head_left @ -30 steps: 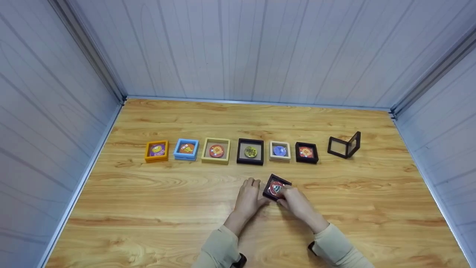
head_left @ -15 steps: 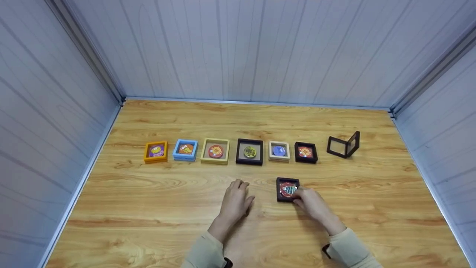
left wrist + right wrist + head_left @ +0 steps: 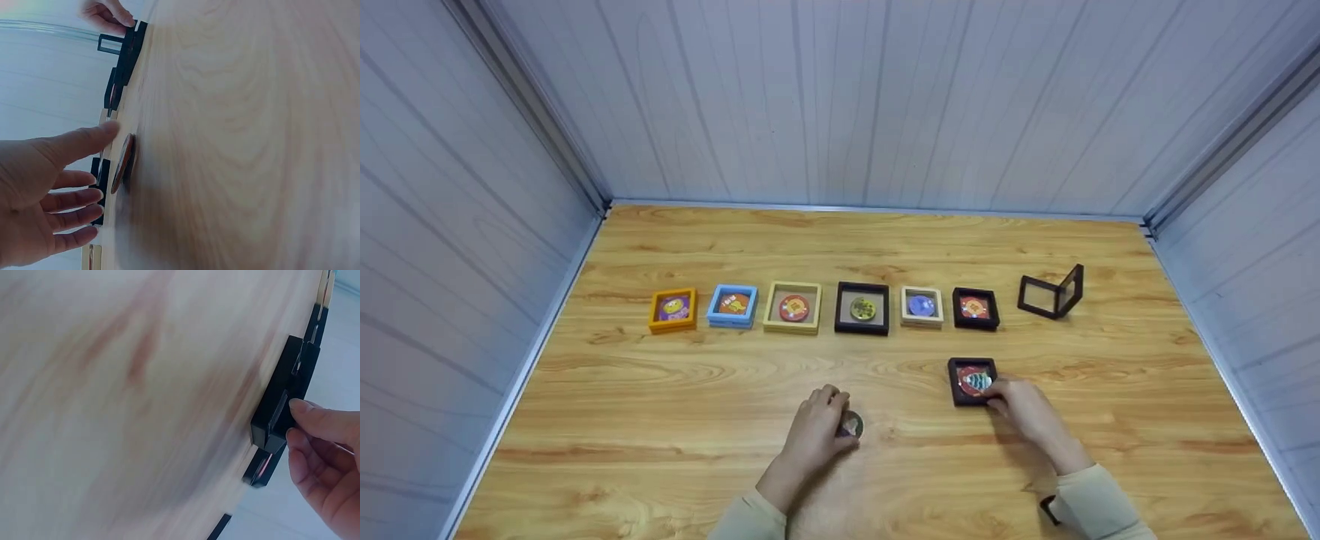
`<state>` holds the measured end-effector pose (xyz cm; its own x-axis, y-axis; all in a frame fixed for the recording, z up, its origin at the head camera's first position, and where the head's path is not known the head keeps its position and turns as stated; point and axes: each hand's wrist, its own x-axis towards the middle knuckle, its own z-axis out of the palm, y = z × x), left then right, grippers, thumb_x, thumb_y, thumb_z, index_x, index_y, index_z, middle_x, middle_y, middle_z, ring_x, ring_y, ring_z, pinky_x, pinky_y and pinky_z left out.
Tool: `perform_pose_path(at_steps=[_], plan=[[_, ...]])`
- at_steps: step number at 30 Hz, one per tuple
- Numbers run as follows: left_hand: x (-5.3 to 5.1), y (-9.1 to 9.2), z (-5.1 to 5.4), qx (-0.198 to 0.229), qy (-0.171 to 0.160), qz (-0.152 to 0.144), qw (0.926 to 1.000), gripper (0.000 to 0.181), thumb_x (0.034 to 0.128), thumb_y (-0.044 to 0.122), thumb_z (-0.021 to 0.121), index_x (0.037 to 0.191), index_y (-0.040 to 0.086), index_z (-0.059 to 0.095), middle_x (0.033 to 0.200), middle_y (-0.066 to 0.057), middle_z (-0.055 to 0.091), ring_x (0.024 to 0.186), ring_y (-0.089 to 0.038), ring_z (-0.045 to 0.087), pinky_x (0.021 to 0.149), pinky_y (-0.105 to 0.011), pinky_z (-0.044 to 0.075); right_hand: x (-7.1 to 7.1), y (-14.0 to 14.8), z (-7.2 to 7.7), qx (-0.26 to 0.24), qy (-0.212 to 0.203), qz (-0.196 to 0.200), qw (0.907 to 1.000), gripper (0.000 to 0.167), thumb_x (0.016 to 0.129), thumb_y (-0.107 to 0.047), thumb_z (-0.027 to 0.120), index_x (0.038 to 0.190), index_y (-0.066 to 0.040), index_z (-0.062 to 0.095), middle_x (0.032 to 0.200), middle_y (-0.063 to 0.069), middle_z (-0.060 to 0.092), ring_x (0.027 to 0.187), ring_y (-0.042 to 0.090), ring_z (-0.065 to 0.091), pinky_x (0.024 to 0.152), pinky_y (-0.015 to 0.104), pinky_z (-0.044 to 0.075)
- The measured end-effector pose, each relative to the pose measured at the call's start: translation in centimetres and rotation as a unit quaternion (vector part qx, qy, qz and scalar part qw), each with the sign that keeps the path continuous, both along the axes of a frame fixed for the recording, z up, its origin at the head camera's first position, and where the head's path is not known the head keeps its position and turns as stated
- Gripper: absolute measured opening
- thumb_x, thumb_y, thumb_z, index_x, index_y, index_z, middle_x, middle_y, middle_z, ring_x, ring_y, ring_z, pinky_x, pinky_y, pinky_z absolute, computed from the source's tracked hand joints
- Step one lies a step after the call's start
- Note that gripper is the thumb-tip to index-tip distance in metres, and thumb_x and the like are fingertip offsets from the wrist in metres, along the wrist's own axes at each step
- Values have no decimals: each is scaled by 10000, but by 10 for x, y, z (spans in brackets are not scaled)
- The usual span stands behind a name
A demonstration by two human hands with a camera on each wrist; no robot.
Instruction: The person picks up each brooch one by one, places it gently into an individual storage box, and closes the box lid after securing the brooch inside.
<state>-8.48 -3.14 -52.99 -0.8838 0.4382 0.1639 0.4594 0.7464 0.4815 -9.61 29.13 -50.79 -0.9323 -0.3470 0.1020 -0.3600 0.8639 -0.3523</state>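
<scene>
My right hand point(image 3: 1030, 415) pinches the right edge of a small black display frame point(image 3: 957, 384), its thumb and fingertips on the frame in the right wrist view. Behind the clear window sits a round red badge point(image 3: 970, 381) with a green-and-white tree design. On the left, my left hand point(image 3: 810, 433) is low over the table, fingers extended and thumb apart. Beside its thumb and fingers is a round, dark-rimmed disc point(image 3: 851, 424); in the left wrist view the disc point(image 3: 123, 163) appears edge-on just beyond the fingertips. Contact with it cannot be made out.
Behind the hands runs a row of closed frames with round pieces: orange point(image 3: 674, 325), blue point(image 3: 731, 323), yellow point(image 3: 791, 328), black point(image 3: 862, 330), cream point(image 3: 922, 324) and small black point(image 3: 976, 325). An unfolded black frame point(image 3: 1060, 301) stands at the right end. Pale panels point(image 3: 840, 105) enclose the table.
The black frame has been straightened and slid right with my right hand. My left hand has let go of its side and moved left and nearer; the disc has come into view.
</scene>
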Motion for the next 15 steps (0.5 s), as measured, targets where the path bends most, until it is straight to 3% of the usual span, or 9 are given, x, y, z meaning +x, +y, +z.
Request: perform_pose_path(at_steps=[6,15], plan=[[2,-3,-3,-328,-90,-113,9994,569,581,299,813,998,-10,579,923,-79,486,822,-222,477,673,-365,429,-3,18,1,-16,-126,-246,9996,125,717,68,655,812,-8,682,798,93,619,729,257,597,658,389,489],[0,-2,-4,-319,-193,-137,9992,434,645,288,778,925,5,606,873,-54,459,778,-194,458,656,-345,439,-17,51,2,-128,-233,-525,9983,114,738,83,626,817,17,677,795,126,610,739,298,586,666,423,480]])
